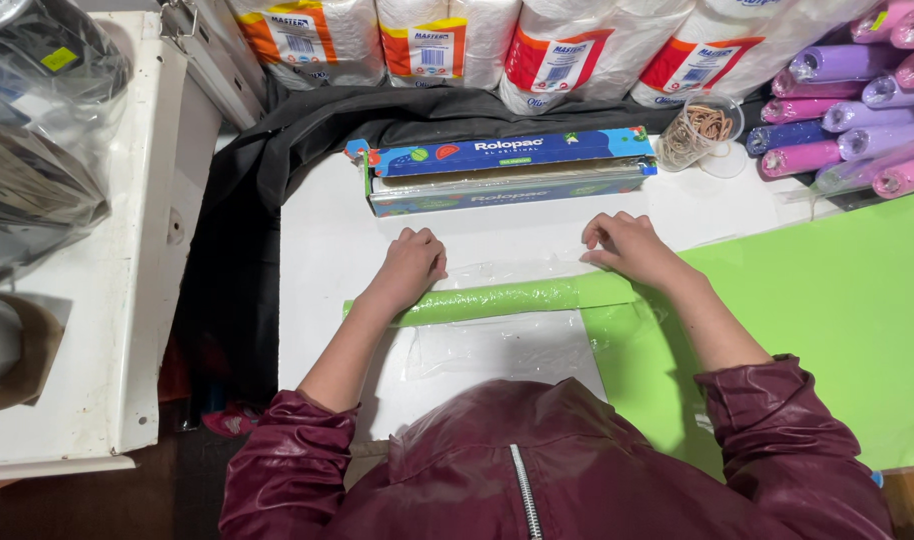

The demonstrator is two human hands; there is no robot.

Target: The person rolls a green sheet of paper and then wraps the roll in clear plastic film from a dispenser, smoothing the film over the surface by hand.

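Fingers of the left hand [409, 268] curled down, knuckles up, pressing on the left part of a green roll [507, 297]; no grasp around it shows, only pressure from above. Fingers of the right hand [629, 248] lie close together and bent, tips on the clear film [507, 345] just behind the roll's right end.

Roll: rolled green paper, lying left to right across a white table [322, 250], between the two hands, on the clear film (which spreads toward the person's body and shows wrinkles). At its right end the roll meets a flat green sheet [837, 320] that covers the right part of the table.

Film box [507, 168]: long, blue, open lid, set behind the hands and parallel to the roll, apart from both.

Cup [699, 130]: clear plastic, holding rubber bands, right of the box.

Coloured rolls [857, 110]: purple, pink and blue, wrapped, stacked at far right.

White paper rolls [537, 45]: wrapped packs lined along the back edge.

Black cloth [277, 170]: draped behind and left of the table.

Sleeves: dark red jacket [517, 460], both arms.
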